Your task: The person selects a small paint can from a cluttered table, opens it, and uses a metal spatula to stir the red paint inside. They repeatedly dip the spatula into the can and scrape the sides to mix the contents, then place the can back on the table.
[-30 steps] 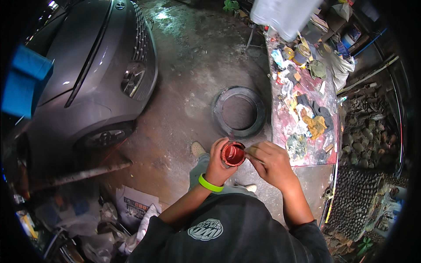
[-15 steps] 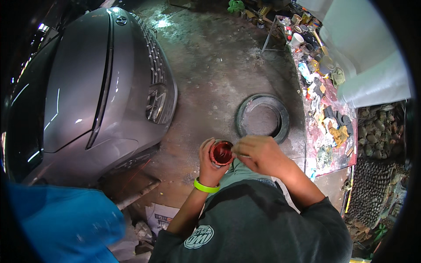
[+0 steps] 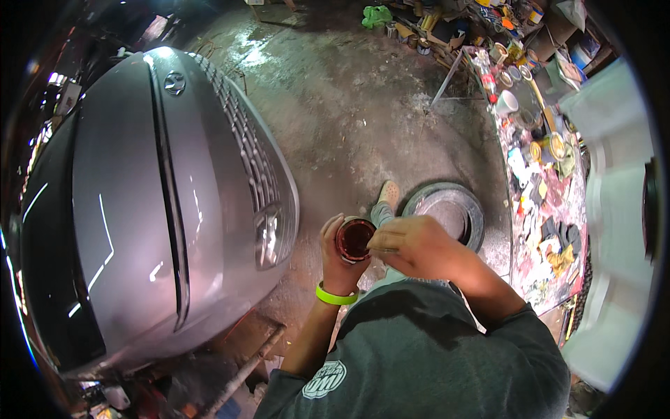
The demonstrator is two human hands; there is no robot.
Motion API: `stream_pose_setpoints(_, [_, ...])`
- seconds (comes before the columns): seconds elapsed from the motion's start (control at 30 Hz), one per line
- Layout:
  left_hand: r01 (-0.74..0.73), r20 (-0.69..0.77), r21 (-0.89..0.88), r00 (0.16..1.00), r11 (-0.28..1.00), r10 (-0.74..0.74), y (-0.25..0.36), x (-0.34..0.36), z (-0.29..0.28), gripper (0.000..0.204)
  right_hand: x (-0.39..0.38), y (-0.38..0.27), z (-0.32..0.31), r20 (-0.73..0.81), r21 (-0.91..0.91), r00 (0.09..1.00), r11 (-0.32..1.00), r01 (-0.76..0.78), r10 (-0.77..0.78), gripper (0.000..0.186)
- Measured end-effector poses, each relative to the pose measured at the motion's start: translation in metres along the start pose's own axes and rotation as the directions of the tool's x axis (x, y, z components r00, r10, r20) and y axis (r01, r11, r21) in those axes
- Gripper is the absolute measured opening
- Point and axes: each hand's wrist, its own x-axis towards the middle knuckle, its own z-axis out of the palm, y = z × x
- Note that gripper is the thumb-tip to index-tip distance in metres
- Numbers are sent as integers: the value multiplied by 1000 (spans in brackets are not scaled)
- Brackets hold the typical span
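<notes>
A cluttered workshop with a stained, partly wet concrete floor (image 3: 342, 119) formed the setting. At the far left stood a grey car, its long hood (image 3: 139, 195) shining under the lights, with a slatted grille (image 3: 244, 136) and a headlight (image 3: 269, 237) along its front edge. Right of it, the left hand (image 3: 337, 262), a lime-green wristband (image 3: 336, 296) below it, was clamped around the side of a small open can (image 3: 352, 259). The can was held in front of the dark T-shirt (image 3: 433, 349), its mouth facing up and dark red paint (image 3: 354, 237) inside. A beige clog (image 3: 390, 192) showed beyond. The right hand (image 3: 419, 244) was at the can's right rim, its fingers bent and bunched; whether they gripped anything I could not tell. Partly behind the right hand and forearm, a black tire (image 3: 474, 213) lay flat on the floor. Farther right ran a paint-splattered table (image 3: 556, 187) with a white cup (image 3: 507, 103), a tan rag (image 3: 560, 260) and a dark cloth (image 3: 569, 234). A pale curved panel (image 3: 621, 209) filled the right edge.
</notes>
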Motion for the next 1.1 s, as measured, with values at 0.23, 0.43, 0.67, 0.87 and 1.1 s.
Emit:
stream_pose_setpoints(0.23, [-151,65,-10,986,988,151,-2,221,31,93,136,87,-112,42,-35,999,999,-30,31,27])
stream_pose_setpoints(0.43, [-112,152,-54,981,992,119,-8,369,72,91,224,163,-190,-55,-183,994,978,-105,96,34])
stream_pose_setpoints(0.67, [-152,246,-173,950,973,192,-51,546,131,92,315,264,-274,-140,-287,979,941,-181,145,32])
stream_pose_setpoints(0.87, [-163,362,-235,900,958,242,-84,721,177,92,416,362,-344,-316,-306,894,859,-411,316,29])
stream_pose_setpoints(1.1, [-148,528,-309,795,939,299,-95,906,232,90,518,441,-433,-430,-251,825,829,-499,366,23])
